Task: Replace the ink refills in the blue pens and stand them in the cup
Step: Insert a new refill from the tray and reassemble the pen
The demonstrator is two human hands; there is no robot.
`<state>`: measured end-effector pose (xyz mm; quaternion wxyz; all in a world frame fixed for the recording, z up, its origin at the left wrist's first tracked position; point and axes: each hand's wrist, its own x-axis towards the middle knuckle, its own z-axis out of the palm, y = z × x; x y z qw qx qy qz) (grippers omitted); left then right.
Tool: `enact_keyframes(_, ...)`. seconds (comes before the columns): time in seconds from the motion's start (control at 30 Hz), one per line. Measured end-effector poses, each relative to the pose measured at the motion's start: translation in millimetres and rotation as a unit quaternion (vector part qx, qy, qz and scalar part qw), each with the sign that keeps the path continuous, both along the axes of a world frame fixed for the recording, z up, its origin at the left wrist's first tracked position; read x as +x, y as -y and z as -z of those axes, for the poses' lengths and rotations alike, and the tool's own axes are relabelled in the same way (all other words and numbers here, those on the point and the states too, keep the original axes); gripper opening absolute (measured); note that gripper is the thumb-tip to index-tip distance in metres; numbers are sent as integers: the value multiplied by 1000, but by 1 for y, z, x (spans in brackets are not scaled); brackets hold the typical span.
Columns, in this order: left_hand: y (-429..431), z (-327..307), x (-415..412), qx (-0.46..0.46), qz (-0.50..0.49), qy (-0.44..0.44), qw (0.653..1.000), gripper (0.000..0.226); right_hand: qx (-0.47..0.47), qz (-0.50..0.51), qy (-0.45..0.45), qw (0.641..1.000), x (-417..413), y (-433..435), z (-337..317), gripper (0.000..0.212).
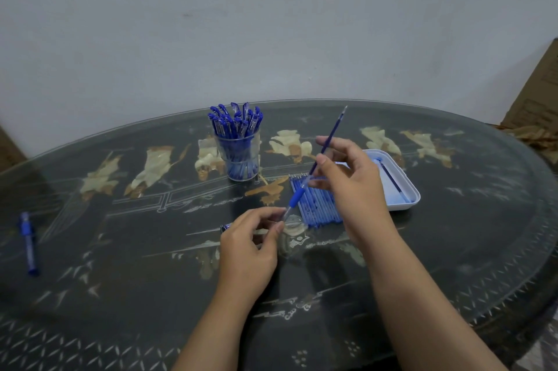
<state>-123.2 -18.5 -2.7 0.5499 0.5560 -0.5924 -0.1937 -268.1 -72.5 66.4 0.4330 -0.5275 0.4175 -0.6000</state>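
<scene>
A pale grey wall (271, 23) stands behind a large oval table (453, 250), dark with pale inlaid figures under a glass top. Two bare forearms reach in over the near edge.

The right hand (356, 186) is raised above the middle of the table, thumb and fingertips pinching a long dark-blue refill (330, 136). The refill slants up and away to the right, its far end in the air. Its lower end runs into the blue rubber grip of a pen front piece (296, 196). The left hand (247, 253), lower and nearer, pinches the clear tip of that piece between thumb and forefinger.

To the right, behind the right hand, sits a white tray (406, 204) holding one loose refill (391, 179) and some pale blue bits, too blurred to name.

Left of centre, farther back, a clear cup (240, 159) stands upright, packed with capped blue pens (235, 120).

A row of spare refills (320, 207) lies flat on the table, side by side, beneath the hands and just left of the tray.

Far to the left, well apart, a single blue pen (29, 245) lies on the table.
</scene>
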Motion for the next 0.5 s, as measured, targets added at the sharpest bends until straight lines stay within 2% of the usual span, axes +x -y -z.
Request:
enact_keyframes(0.23,1,0,0,29,-26,-71,997,29,33,-86,-70,993,10,-8,3,21)
enact_keyframes(0.4,-2,-8,3,22,-38,-134,990,30,24,-92,-81,992,13,-8,2,18)
enact_keyframes(0.5,-6,-16,18,9,-76,-154,985,26,31,-89,-110,989,15,-6,10,17)
